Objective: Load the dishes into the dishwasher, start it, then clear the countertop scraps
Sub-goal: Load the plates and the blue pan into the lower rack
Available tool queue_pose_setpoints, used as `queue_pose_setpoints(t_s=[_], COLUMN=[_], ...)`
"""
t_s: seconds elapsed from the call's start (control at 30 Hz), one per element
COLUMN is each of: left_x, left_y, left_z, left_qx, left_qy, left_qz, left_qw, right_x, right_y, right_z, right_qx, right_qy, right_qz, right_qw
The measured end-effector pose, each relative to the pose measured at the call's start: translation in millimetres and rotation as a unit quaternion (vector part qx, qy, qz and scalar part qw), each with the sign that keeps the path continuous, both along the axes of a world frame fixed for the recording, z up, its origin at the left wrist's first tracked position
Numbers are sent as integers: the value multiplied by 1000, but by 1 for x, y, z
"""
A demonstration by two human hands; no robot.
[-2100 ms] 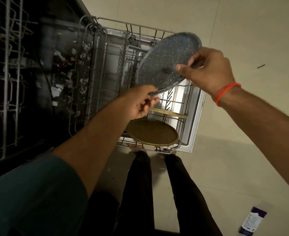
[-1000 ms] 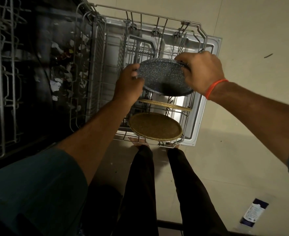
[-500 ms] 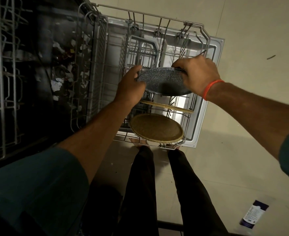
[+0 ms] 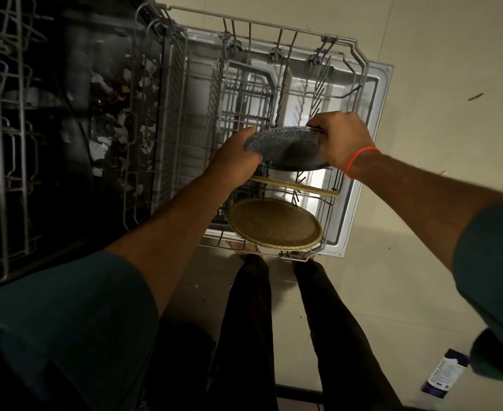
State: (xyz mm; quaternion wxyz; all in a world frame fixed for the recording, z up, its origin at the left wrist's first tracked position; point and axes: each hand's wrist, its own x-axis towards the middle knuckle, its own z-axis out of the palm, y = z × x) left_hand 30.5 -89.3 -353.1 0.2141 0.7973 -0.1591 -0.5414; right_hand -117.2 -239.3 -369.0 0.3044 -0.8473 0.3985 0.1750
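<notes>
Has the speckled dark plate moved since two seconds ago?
Yes. The speckled plate, held by both hands, has come down from above the lower rack's far edge toward the tines, just behind the two brown plates.

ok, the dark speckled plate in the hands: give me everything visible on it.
The speckled plate is round and shallow, dark blue-grey with fine pale flecks, and looks like glazed ceramic or enamel. It is tilted, near edge low, over the tines of the pulled-out lower rack. The left hand grips its left rim, the right hand its right rim. Whether it touches the tines cannot be told. It sits just behind two brown plates already racked.
</notes>
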Motion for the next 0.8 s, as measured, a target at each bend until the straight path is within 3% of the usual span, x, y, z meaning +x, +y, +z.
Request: queue_pose_setpoints(t_s=[0.3, 0.57, 0.8], left_x=[-4, -10, -24], left_y=[11, 23, 41], left_z=[14, 36, 96], left_qx=[-12, -43, -72], left_qy=[13, -23, -14], left_qz=[32, 24, 73], left_qw=[999, 999, 995], right_x=[2, 0, -4], right_y=[2, 19, 57], right_z=[12, 41, 112], right_qx=[77, 26, 26], right_qy=[-3, -97, -152], right_qz=[-44, -64, -98], right_qw=[996, 993, 983])
